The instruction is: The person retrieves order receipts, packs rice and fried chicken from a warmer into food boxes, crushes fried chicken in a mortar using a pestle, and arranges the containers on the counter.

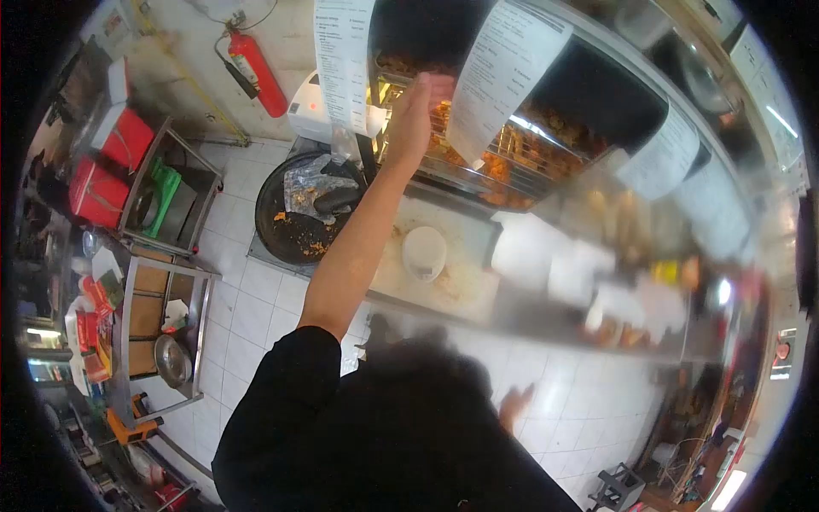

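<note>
The head view shows the left hand (414, 124) raised at upper centre, fingers extended together, just beside the edge of a printed slip (509, 64); whether it touches or grips the paper, I cannot tell. Another slip (343, 60) hangs to its left in the frame, and racks of browned food (499, 168) lie behind. The right hand (514, 404), well apart from the left, is low, right of centre, over the tiled floor (554, 410); it is too blurred to tell its grip. Left of centre, a black pan (275, 243) holds a crumpled, shiny sheet (305, 186) and crumbs. A white round object (424, 253) sits on the counter (461, 294) mid-frame.
</note>
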Demonstrator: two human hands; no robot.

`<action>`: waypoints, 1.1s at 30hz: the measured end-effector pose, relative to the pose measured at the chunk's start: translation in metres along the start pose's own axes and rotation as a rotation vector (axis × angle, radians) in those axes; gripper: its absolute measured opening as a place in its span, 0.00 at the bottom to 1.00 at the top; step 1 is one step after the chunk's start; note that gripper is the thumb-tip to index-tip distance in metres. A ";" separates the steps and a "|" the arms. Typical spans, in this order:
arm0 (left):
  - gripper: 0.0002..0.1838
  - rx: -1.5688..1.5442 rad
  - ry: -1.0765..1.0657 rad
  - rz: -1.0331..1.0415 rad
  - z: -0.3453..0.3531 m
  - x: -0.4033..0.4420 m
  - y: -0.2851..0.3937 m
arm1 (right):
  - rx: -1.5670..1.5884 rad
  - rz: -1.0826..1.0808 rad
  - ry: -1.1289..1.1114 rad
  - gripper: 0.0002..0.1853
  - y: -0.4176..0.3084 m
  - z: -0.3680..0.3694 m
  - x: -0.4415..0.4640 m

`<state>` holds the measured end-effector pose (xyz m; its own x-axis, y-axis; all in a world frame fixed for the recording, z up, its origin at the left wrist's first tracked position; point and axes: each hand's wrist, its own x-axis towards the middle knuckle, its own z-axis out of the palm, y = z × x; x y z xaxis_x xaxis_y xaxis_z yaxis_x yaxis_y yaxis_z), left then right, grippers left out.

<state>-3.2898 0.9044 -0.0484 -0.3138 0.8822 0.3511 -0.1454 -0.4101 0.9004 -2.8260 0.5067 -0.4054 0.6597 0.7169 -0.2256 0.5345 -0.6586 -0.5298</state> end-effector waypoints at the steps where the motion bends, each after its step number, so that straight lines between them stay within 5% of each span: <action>1: 0.29 -0.002 -0.007 0.000 -0.002 -0.001 -0.004 | -0.014 0.046 0.006 0.36 0.026 0.009 -0.009; 6: 0.32 -0.136 0.001 -0.217 -0.005 -0.037 -0.002 | -0.095 0.468 -0.261 0.35 0.098 0.019 -0.042; 11: 0.37 -0.130 -0.014 -0.220 -0.020 -0.079 -0.009 | 0.096 0.498 -0.273 0.28 0.116 0.027 -0.062; 14: 0.33 -0.155 0.004 -0.284 -0.028 -0.100 -0.001 | 0.208 0.478 -0.262 0.25 0.114 0.032 -0.060; 16: 0.26 0.186 0.051 -0.168 -0.026 -0.113 0.014 | 0.290 0.458 -0.242 0.22 0.112 0.039 -0.056; 19: 0.20 0.052 0.081 -0.182 -0.024 -0.126 0.027 | 0.318 0.401 -0.253 0.19 0.116 0.047 -0.042; 23: 0.17 0.250 0.072 -0.130 -0.022 -0.135 0.050 | -0.193 -0.028 -0.424 0.16 0.166 0.065 0.004; 24: 0.17 0.241 0.059 -0.103 -0.021 -0.136 0.052 | -0.736 -0.555 -0.464 0.16 0.154 0.065 0.023; 25: 0.17 0.233 0.045 -0.075 -0.020 -0.137 0.054 | -0.323 -0.190 -0.432 0.16 0.153 0.061 0.013; 26: 0.17 0.230 0.045 -0.069 -0.020 -0.138 0.055 | -0.132 -0.066 -0.390 0.16 0.149 0.061 0.009; 33: 0.16 0.215 0.087 -0.117 -0.014 -0.144 0.055 | 0.183 0.173 -0.280 0.23 0.061 0.032 -0.021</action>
<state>-3.2660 0.7514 -0.0533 -0.3876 0.8937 0.2260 0.0142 -0.2394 0.9708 -2.8248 0.4587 -0.4588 0.5486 0.6498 -0.5261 0.3078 -0.7420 -0.5956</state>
